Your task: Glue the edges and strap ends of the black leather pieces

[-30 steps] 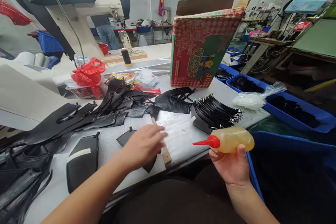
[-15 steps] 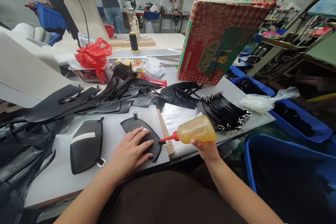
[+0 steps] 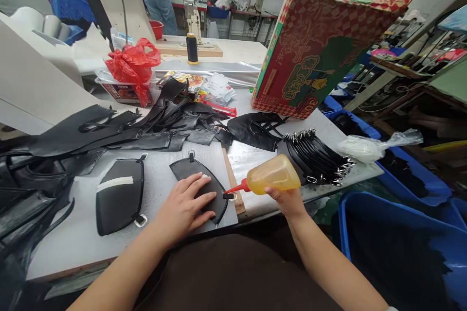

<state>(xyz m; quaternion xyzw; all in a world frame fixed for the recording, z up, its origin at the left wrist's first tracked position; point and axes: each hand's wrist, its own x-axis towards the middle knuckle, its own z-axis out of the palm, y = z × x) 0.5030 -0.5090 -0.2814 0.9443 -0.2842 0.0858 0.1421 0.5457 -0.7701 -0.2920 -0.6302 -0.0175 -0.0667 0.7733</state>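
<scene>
My left hand lies with fingers spread on a black leather piece, pressing it flat on the white board. My right hand is wrapped round a squeeze bottle of yellow liquid, tilted on its side. Its red nozzle points left, with the tip at the small black tab and metal ring on the piece's right edge. Left of my left hand lies a second black leather piece with a pale tape strip and two metal rings.
Black leather straps heap behind the board. Strips with metal clasps lie right, near a tall cardboard box and a plastic bag. Blue bins stand below the table's right edge. A sewing machine and a person are behind.
The view has shifted slightly. The bottle's nozzle tip stays at the tab, the bottle tilted a little more nozzle-down. My left hand keeps its place on the leather piece.
</scene>
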